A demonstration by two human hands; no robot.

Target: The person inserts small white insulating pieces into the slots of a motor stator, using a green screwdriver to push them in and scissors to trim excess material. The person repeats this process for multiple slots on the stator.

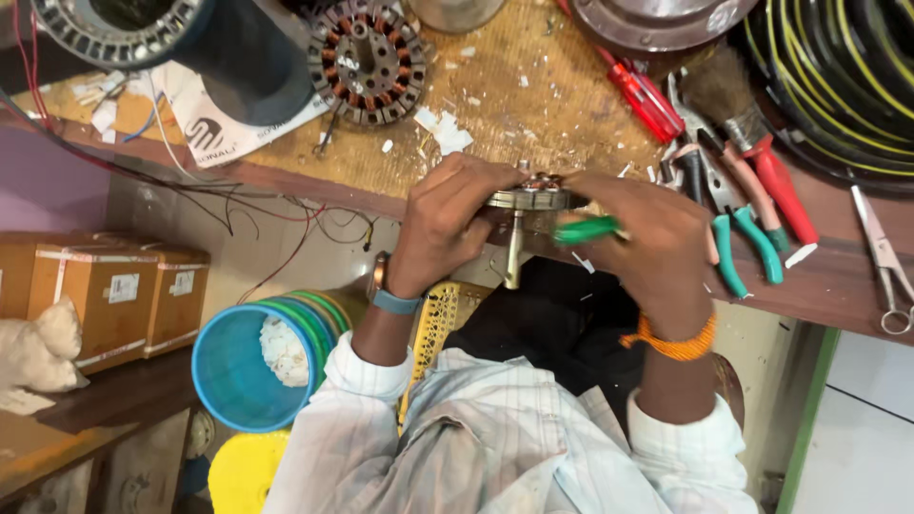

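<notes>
The left hand (447,224) gripped a round motor stator (526,198) with its shaft hanging down, at the counter (533,105) edge. The right hand (657,243) pinched a green-handled tool (586,229) against it. Work seemed midway: another wound stator (367,62) lay beyond, pliers (743,243) and red screwdriver (643,95) unused

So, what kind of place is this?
Probably a small motor or fan repair shop: a wound motor core lies on the wooden bench, with pliers and a red screwdriver.
</notes>
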